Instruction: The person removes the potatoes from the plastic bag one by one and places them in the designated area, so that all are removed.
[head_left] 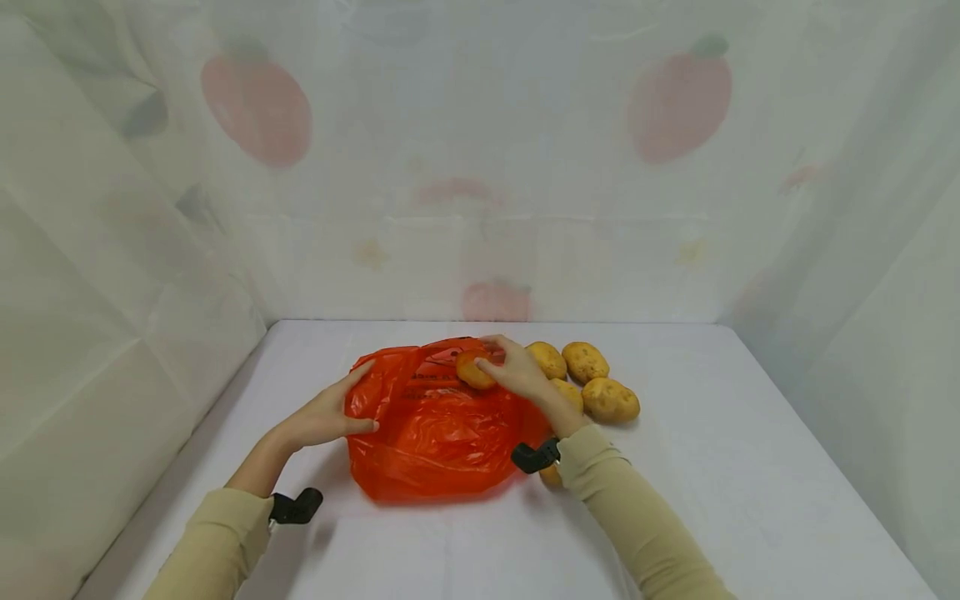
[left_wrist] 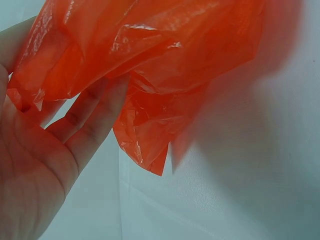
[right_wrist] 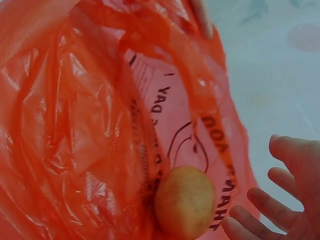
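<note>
A red plastic bag (head_left: 442, 433) lies on its side on the table, its mouth spread and printed lettering showing inside. My left hand (head_left: 322, 417) holds the bag's left side, thumb in front and fingers partly behind the film. In the left wrist view the fingers (left_wrist: 92, 112) reach under the crumpled plastic. One potato (right_wrist: 185, 202) sits within the bag's mouth, against the printed film. Beside it, my right hand (right_wrist: 285, 195) has its fingers spread, with a gap to the potato in the right wrist view. From the head view, the right thumb overlaps that potato's edge.
Several potatoes (head_left: 611, 400) lie to the right of the bag, and another potato (head_left: 551, 475) shows partly under the right wrist. A white cloth covers the table (head_left: 720, 467). Pale curtains (head_left: 480, 167) with fruit prints stand behind and at both sides.
</note>
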